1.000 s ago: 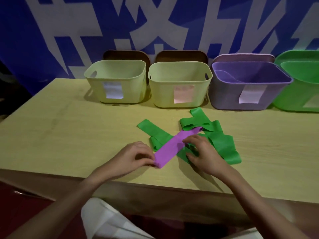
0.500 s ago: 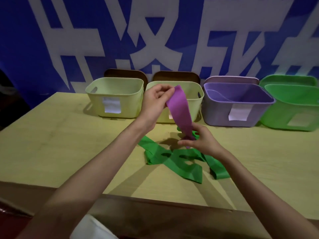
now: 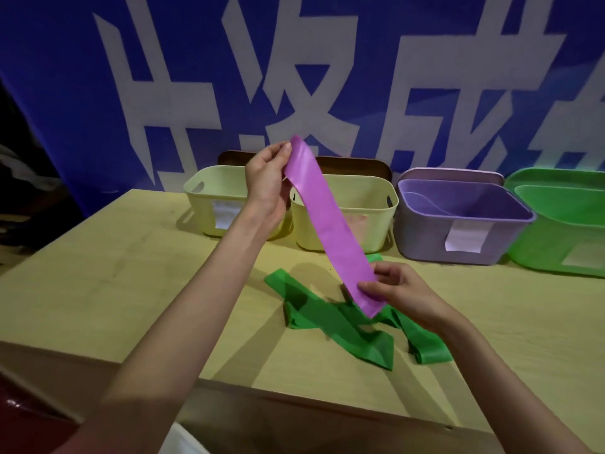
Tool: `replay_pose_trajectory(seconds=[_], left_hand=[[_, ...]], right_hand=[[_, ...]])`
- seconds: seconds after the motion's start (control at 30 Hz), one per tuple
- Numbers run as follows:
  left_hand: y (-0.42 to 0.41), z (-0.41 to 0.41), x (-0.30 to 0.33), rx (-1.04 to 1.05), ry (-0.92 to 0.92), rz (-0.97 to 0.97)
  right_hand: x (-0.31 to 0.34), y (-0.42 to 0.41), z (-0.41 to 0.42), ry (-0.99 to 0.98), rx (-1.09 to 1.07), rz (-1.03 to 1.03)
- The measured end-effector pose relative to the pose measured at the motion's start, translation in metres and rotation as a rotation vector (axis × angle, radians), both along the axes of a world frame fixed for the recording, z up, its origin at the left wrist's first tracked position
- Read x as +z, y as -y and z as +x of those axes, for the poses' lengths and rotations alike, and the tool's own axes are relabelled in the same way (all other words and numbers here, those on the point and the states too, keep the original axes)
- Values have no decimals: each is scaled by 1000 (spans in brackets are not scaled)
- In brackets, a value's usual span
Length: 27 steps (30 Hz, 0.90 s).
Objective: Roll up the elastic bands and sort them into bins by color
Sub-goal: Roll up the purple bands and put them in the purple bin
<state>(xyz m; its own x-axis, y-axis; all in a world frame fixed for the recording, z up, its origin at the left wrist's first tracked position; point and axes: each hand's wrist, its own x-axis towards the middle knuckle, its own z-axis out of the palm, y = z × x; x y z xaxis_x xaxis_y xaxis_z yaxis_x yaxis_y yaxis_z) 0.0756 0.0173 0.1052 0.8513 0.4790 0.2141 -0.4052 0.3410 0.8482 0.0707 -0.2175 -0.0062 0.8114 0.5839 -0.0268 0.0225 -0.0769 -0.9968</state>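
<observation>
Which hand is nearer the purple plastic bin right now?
Right. The right hand pinches the purple elastic band's lower end, just in front of the purple plastic bin. The left hand holds the upper end, over the pale yellow bins.

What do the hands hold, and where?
The purple band: left hand pinches its top end, right hand its bottom end.

Head view, close, angled down at table (image 3: 137, 290)

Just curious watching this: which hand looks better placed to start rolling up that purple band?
Probably the right hand. It pinches the purple band's free bottom end low over the table, where a roll can begin. The left hand holds the top end high.
</observation>
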Motion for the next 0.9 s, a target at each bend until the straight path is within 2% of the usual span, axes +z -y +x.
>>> replay_pose_trajectory(seconds=[0.1, 0.2, 0.27, 0.37, 0.47, 0.6, 0.9], left_hand=[[-5, 2, -21, 78, -110, 152], [6, 11, -44, 89, -270, 449], [21, 22, -59, 10, -344, 614], [50, 41, -80, -182, -411, 771], [88, 60, -88, -269, -351, 846], [145, 88, -87, -264, -207, 947], [243, 119, -98, -365, -119, 1215]], right_hand=[[-5, 23, -13, -70, -37, 9], [-12, 51, -23, -120, -221, 18], [-15, 69, -28, -159, -342, 37], [-13, 88, -38, -152, -375, 16], [-11, 104, -45, -62, -395, -45], [-16, 124, -52, 44, -510, -107], [-48, 148, -65, -36, -769, -1]])
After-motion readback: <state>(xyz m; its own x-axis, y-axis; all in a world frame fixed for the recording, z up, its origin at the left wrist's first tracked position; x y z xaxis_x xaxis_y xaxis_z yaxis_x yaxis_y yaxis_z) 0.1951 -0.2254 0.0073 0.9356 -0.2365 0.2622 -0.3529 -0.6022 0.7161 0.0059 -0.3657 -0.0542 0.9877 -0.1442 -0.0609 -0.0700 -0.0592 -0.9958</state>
